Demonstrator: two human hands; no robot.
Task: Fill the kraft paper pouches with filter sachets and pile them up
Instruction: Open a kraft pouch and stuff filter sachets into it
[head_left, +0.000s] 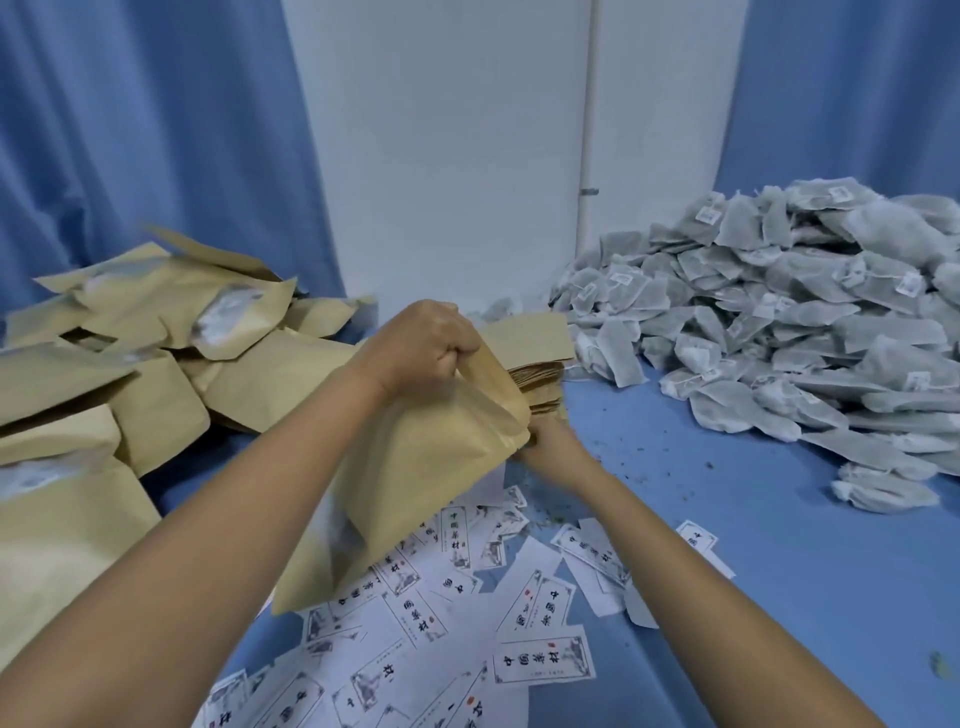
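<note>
My left hand grips the top rim of a kraft paper pouch, held up in the middle above the table. My right hand is at the pouch's right edge near its mouth; its fingers are hidden behind the pouch. A neat stack of flat unfilled pouches lies just behind. Grey-white filter sachets form a large heap at the right. Filled pouches are piled loosely at the left.
White printed labels lie scattered on the blue table in front of me. Small crumbs dot the table near the sachets. Blue curtains and a white wall stand behind.
</note>
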